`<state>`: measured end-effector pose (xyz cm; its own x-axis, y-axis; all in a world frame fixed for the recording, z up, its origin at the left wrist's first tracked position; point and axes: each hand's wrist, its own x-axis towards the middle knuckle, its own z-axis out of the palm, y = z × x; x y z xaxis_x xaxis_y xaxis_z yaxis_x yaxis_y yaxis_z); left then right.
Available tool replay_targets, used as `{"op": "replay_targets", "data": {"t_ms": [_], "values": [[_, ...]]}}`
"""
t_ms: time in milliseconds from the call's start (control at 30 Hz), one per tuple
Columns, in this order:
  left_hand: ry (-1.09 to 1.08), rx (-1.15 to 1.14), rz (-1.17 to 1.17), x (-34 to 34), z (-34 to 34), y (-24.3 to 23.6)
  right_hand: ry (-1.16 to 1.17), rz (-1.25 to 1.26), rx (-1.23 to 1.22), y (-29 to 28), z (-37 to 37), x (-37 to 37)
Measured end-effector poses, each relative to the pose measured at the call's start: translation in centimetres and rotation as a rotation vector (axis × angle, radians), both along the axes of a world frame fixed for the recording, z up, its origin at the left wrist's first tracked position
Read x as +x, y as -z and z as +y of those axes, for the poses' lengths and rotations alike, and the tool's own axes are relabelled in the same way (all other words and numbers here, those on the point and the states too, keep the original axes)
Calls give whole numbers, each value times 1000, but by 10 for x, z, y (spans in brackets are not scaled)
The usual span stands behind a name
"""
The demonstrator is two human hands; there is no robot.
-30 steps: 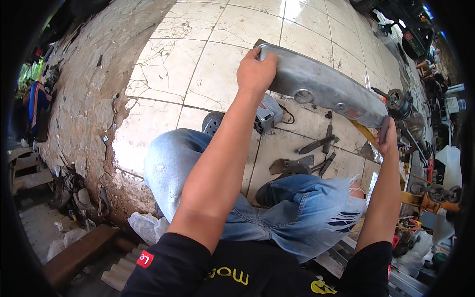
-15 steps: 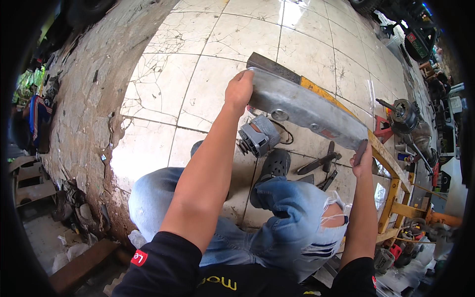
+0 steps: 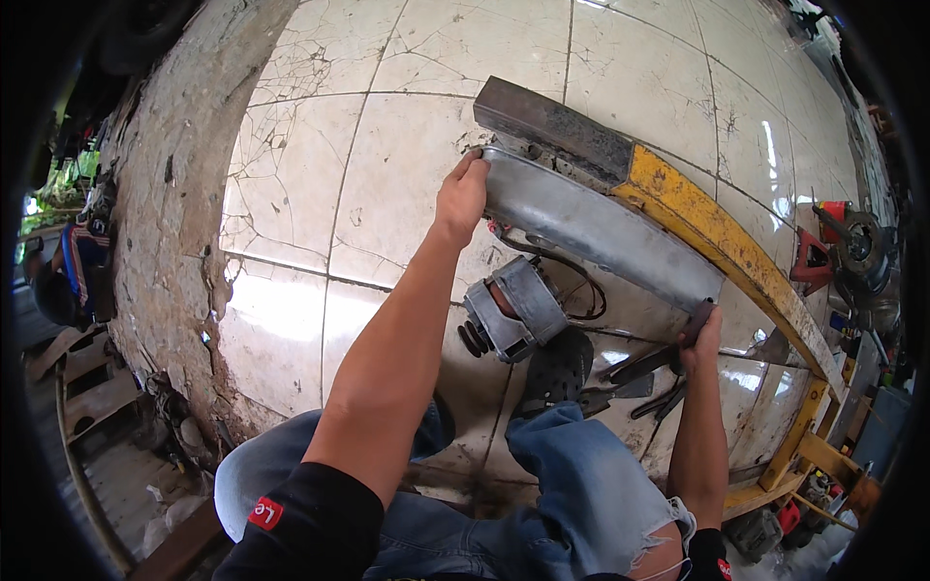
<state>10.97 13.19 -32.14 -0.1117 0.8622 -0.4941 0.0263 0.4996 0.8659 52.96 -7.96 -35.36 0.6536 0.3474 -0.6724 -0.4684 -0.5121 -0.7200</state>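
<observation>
Head view: cover (image 3: 601, 221) lies between left grip (image 3: 462, 200), clasping one end, and right grip (image 3: 701, 341), holding bar (image 3: 697, 321) at the other. Judged stiff, fairly light, possibly slippery; hold both end rims.

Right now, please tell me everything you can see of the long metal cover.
The long metal cover is narrow and dull silver-grey, with darker smudges; it looks like bare, worn metal. It slants from upper left to lower right in the picture, beside the dark and yellow beam; whether they touch is unclear. The left hand grips its left end. The right hand, around a dark flat piece, is at its right end.
</observation>
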Motion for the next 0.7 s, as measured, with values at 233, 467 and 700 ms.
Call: {"op": "replay_targets", "data": {"t_ms": [233,467,700], "values": [[22,34,-51,-3,8,22,-23,15,49,14,5,-9],[94,88,32,-6,1,40,-60,-78,47,4,-2,-16],[272,42,344,-3,19,17,-199,-215,-116,-27,9,-28]]}}
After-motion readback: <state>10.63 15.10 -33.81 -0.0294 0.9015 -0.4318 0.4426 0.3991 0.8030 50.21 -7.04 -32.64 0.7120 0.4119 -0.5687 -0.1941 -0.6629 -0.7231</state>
